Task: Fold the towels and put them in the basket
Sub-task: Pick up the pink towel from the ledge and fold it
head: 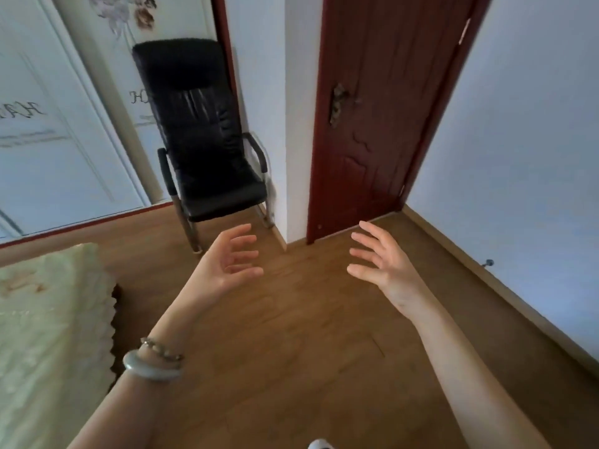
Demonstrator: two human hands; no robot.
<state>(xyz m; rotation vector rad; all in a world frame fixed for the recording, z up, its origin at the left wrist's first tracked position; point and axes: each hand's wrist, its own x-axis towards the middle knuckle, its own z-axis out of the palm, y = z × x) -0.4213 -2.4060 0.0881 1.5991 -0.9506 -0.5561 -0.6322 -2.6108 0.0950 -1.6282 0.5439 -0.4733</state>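
Observation:
No towel and no basket show in the head view. My left hand [227,264] is held out over the wooden floor with its fingers spread and loosely bent, holding nothing. A pale bangle and a chain bracelet sit on that wrist. My right hand [382,264] is raised beside it, palm turned inward, fingers spread and empty. The two hands are apart, with bare floor between them.
A black armchair [207,150] stands against the white wall corner ahead. To its right is a dark red door [382,118], shut. A bed with a pale green cover [48,335] fills the lower left. White wardrobe doors [64,140] line the left. The wooden floor [308,351] spreads below.

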